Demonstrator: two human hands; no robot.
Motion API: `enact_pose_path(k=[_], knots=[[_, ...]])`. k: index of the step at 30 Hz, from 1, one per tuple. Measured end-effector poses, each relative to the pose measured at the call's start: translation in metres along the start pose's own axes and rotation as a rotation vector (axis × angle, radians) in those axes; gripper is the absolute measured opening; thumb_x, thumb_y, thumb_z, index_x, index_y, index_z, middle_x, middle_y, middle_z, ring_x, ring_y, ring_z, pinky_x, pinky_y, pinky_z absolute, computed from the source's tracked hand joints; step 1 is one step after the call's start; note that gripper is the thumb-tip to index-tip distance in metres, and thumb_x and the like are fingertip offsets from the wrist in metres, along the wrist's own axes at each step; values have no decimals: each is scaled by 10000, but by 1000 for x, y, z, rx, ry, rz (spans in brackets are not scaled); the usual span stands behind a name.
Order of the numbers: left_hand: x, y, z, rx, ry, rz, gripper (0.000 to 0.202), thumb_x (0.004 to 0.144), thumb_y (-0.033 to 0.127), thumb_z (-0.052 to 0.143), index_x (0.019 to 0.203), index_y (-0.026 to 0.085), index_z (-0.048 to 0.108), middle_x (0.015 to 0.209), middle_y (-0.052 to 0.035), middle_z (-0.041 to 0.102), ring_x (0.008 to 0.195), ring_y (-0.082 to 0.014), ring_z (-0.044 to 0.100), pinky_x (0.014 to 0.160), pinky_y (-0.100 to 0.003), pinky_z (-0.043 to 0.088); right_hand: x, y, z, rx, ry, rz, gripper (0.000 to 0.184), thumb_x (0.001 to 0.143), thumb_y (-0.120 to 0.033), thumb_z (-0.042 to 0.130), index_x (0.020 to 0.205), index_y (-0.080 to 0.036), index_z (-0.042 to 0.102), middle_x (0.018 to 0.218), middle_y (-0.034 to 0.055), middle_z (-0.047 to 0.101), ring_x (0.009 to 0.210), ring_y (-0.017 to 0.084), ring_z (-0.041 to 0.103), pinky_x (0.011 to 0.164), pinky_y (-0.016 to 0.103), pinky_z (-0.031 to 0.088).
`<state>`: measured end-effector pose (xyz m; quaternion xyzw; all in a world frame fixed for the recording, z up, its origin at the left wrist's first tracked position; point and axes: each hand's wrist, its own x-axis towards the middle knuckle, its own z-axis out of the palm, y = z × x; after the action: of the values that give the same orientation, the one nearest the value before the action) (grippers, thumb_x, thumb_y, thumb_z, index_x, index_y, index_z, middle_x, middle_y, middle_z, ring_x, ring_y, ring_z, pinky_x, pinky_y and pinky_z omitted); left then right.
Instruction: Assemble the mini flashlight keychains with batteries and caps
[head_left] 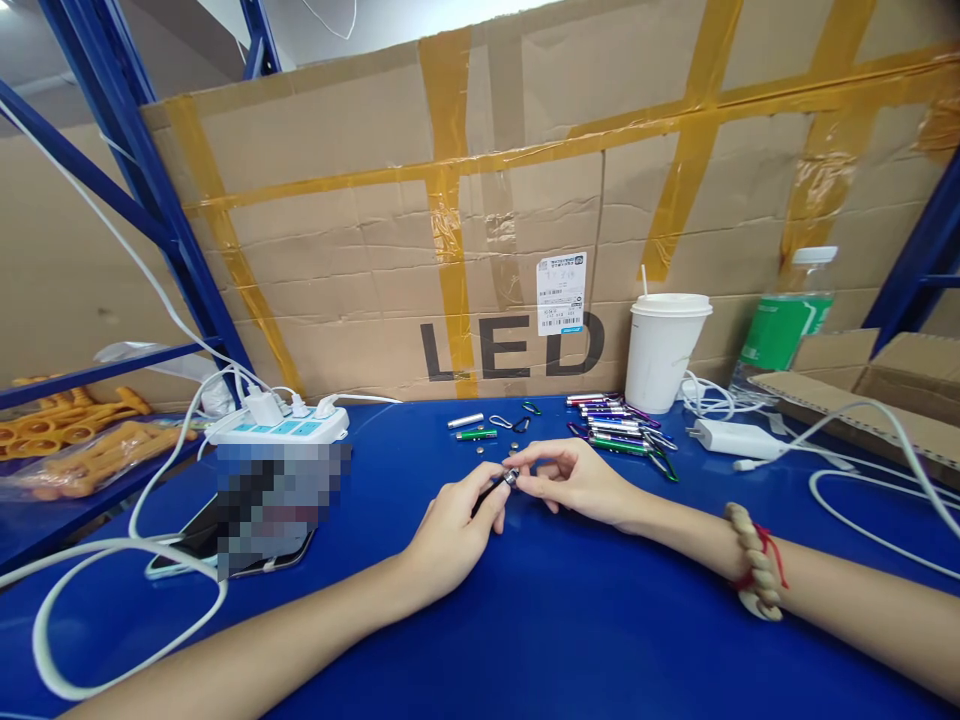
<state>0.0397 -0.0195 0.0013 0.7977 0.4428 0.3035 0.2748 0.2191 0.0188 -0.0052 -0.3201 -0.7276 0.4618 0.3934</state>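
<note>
My left hand (450, 530) is closed around a small black flashlight (490, 493) with a silver end, held just above the blue table. At that silver end, the thumb and index finger of my right hand (577, 482) are pinched together; whether they also hold a tiny part is hidden. Just beyond my hands lie a green flashlight tube (477, 435), a silver tube (465, 421) and several small carabiners (521, 425). Small round button cells (480, 450) are scattered near them. Right of these is a pile of colourful mini flashlights (611, 425) with carabiners.
A white paper cup (666, 350) and a green-labelled bottle (784, 330) stand at the back right, near a white charger (735, 440) and cables. On the left are a power strip (277, 428) and a phone (195, 530). A large cardboard sheet (360, 270) closes off the back.
</note>
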Motion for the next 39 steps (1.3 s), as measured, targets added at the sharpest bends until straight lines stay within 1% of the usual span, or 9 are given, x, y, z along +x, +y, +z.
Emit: enact_pose_path(k=[5, 9, 12, 15, 19, 24, 33, 39], knots=[[0, -1, 0, 7, -15, 1, 255, 902, 341, 308, 887, 194, 515, 615, 49, 550, 592, -101, 494, 599, -207, 352, 2, 4, -1, 28, 0, -50, 325, 652, -410, 691, 838, -144, 690, 784, 20, 591, 428, 22, 465, 385, 176, 382], [1, -1, 0, 42, -39, 4, 265, 906, 322, 287, 868, 198, 518, 629, 43, 555, 616, -106, 504, 634, -213, 363, 4, 7, -1, 83, -10, -63, 285, 625, -394, 716, 756, -143, 692, 753, 5, 579, 421, 25, 474, 373, 177, 387], [1, -2, 0, 89, -56, 18, 267, 906, 302, 276, 832, 198, 511, 636, 42, 547, 611, -104, 506, 633, -215, 359, 3, 7, -1, 92, -14, -64, 249, 617, -374, 727, 697, -142, 686, 728, 1, 580, 413, 25, 474, 367, 176, 384], [1, -3, 0, 123, -66, 46, 263, 904, 297, 272, 820, 200, 502, 642, 40, 551, 613, -105, 509, 628, -213, 362, 3, 6, 0, 89, -13, -60, 263, 606, -392, 729, 669, -140, 681, 728, 4, 589, 418, 31, 478, 364, 180, 390], [1, -4, 0, 123, -71, 54, 262, 905, 302, 264, 815, 201, 488, 645, 38, 552, 623, -109, 515, 642, -214, 367, 3, 7, -1, 90, -14, -56, 288, 602, -411, 726, 679, -138, 682, 726, 5, 592, 413, 30, 475, 362, 177, 388], [1, -4, 0, 127, -71, 48, 249, 900, 278, 261, 794, 200, 472, 654, 38, 556, 624, -109, 515, 644, -216, 361, 4, 10, -1, 92, -18, -69, 270, 620, -387, 722, 716, -137, 686, 702, -1, 571, 433, 38, 483, 362, 174, 393], [0, 2, 0, 136, -57, 18, 269, 903, 308, 247, 796, 205, 471, 645, 38, 545, 628, -112, 517, 651, -216, 371, 3, 6, 0, 48, 8, -60, 313, 625, -420, 709, 740, -130, 688, 672, -5, 574, 412, 35, 466, 360, 178, 384], [1, -1, 0, 124, -52, 43, 256, 906, 289, 252, 808, 206, 474, 650, 44, 544, 637, -109, 518, 651, -209, 365, 3, 6, 2, 38, 23, -66, 296, 629, -407, 708, 729, -128, 687, 691, 2, 584, 398, 29, 462, 363, 184, 372]])
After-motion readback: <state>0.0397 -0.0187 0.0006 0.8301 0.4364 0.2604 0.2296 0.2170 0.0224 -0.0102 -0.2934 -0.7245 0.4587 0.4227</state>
